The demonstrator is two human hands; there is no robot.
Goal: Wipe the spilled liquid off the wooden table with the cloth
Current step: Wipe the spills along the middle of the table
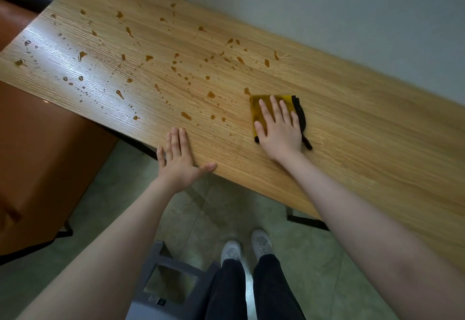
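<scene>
A wooden table (pixel 352 128) runs diagonally across the view. Brown liquid drops (pixel 186 115) are scattered over its left and middle parts. My right hand (pixel 279 128) lies flat, fingers spread, pressing a folded yellow cloth (pixel 256 108) with a black edge onto the table, just right of the nearest drops. My left hand (pixel 178 161) rests flat and open on the table's near edge, holding nothing, with the thumb along the edge.
An orange-brown seat (pixel 42 148) stands left of the table. A grey stool (pixel 166 287) is on the tiled floor by my feet (pixel 246 246). A pale wall (pixel 352 17) runs along the table's far side. Black table legs (pixel 302 219) show underneath.
</scene>
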